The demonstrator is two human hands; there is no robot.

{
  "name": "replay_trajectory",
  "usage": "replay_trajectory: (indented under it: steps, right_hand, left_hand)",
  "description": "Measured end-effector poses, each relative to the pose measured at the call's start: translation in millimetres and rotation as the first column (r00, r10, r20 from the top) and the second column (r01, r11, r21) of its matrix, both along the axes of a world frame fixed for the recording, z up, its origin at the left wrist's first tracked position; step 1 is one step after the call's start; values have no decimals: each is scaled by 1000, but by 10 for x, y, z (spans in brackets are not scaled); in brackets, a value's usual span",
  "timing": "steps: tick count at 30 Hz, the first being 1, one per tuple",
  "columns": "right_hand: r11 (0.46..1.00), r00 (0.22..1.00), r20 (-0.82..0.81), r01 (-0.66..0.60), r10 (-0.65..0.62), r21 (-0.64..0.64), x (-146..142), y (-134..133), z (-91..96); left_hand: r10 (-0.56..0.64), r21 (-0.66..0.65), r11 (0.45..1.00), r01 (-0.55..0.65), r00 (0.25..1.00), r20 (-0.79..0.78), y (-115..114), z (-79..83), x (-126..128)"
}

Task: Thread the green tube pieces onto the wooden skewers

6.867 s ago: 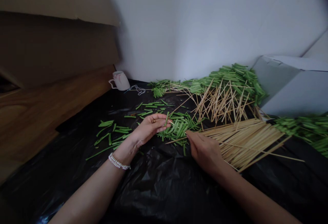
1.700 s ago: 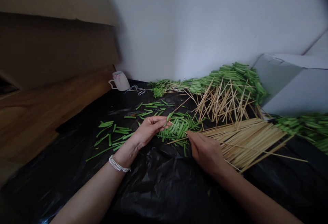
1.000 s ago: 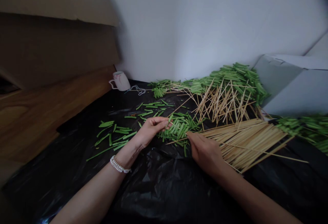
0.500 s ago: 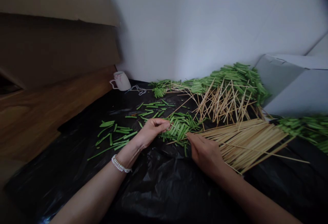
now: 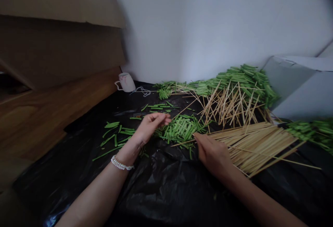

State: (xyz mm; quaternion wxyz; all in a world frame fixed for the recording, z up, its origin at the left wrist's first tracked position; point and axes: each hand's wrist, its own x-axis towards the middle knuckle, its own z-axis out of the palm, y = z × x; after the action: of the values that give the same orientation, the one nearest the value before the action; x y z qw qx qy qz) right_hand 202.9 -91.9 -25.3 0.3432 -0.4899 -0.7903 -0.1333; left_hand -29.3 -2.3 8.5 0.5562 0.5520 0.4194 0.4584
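My left hand (image 5: pixel 151 126), with a pearl bracelet at the wrist, hovers over the left edge of a small pile of short green stem pieces (image 5: pixel 182 130). Its fingertips are pinched together, and I cannot make out anything between them. My right hand (image 5: pixel 213 152) is closed round a thin bamboo skewer (image 5: pixel 182 142), whose tip points left along the near side of the green pile. Just to the right of that hand lies a loose bundle of bare skewers (image 5: pixel 260 143). Everything rests on a black plastic sheet (image 5: pixel 161 185).
Skewers with green pieces on them are heaped at the back (image 5: pixel 234 85), and more greens lie at the right (image 5: pixel 312 131). Loose green bits (image 5: pixel 114 135) are scattered on the left. A white mug (image 5: pixel 126 81) stands by the wall. A cardboard box (image 5: pixel 59 46) is on the left and a white box (image 5: pixel 299 85) on the right.
My left hand has drawn back a little to the left of the pile, and the green piece seen at its fingertips no longer shows. My right hand still grips the skewer.
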Motion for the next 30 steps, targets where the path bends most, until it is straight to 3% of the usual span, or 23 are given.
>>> replay_trajectory:
  steps: [3, 5, 9, 12, 15, 21, 25, 30]
  right_hand:
    - [1000, 1000, 1, -11, 11, -4, -5, -2, -4]
    - [1000, 1000, 3, -16, 16, -2, -10, -4, -9]
    - [1000, 1000, 7, -15, 15, 13, -15, -3, -9]
    - [999, 1000, 5, -31, 31, 24, -14, -5, -3]
    - [999, 1000, 6, -27, 26, 19, -14, -7, -2]
    - [1000, 1000, 18, -18, 18, 10, -15, -5, -13]
    - [1000, 1000, 15, -17, 17, 6, -16, -2, -19]
    - [1000, 1000, 14, -11, 11, 6, -16, -3, -25]
  left_hand:
    - [224, 157, 967, -203, 966, -130, 144, 49, -222]
    - [317, 256, 934, -250, 909, -269, 223, 46, -351]
    - [424, 391, 895, -216, 684, -593, 296, -15, -474]
    - [439, 429, 892, -143, 503, -744, 298, -52, -471]
    - [403, 408, 909, -79, 415, -816, 283, -59, -459]
    - [216, 203, 976, -74, 357, -909, 223, -32, -478]
    - [184, 170, 983, -74, 296, -937, 192, -9, -481]
    - [215, 219, 975, -34, 384, -898, 206, -5, -479]
